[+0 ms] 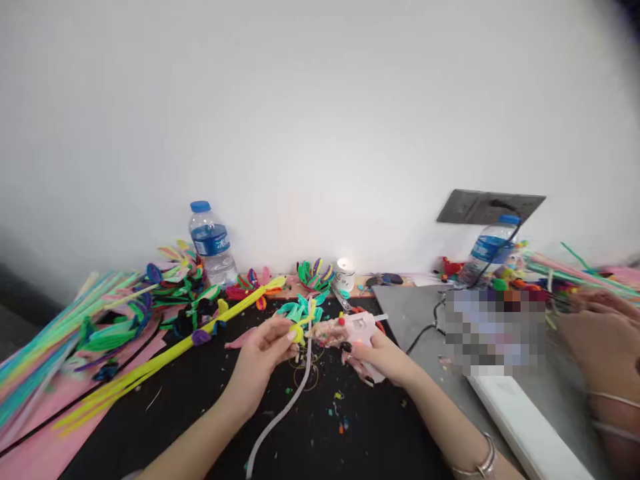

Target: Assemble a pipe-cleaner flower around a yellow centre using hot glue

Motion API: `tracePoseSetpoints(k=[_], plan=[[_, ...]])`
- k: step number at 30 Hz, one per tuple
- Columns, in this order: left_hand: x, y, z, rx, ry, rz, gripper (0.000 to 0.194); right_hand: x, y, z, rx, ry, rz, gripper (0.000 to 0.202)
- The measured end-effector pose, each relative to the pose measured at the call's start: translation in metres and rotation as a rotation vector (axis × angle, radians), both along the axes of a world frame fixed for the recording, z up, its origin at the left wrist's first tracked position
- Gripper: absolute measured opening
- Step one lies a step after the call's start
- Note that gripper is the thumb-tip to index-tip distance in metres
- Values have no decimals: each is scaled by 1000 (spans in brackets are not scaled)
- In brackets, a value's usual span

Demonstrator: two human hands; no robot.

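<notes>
My left hand (270,347) pinches a small yellow-green piece (298,333) just left of the middle of the view. My right hand (375,357) is wrapped round the handle of a pale pink glue gun (359,329), whose nozzle end points left and meets or nearly meets the yellow-green piece. A glue stick (382,318) sticks out of its back end. In front of the piece hangs or lies a white cord (287,407), curving down to the table's front. Teal fuzzy leaves (295,309) lie just behind my left hand.
Fuzzy stems (130,380) and flowers cover the left. Bottles stand at left (213,247) and right (490,250). Near the wall are a lit candle (345,275) and scissors (343,300). A white power strip (530,427) and another person's hands (600,333) are at right.
</notes>
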State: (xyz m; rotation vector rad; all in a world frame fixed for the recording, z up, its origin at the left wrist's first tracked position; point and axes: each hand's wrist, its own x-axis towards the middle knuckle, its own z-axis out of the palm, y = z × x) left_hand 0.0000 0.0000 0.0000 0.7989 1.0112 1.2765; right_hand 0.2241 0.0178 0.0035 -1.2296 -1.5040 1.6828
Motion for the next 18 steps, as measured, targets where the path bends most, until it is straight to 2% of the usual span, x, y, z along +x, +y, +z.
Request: tracePoseSetpoints(k=[12, 18], plan=[[3, -2, -2, 30, 36, -57, 18, -1, -1, -1, 11, 118, -59, 30], [2, -2, -5, 35, 47, -76, 16, -1, -2, 1, 4, 114, -36, 31]])
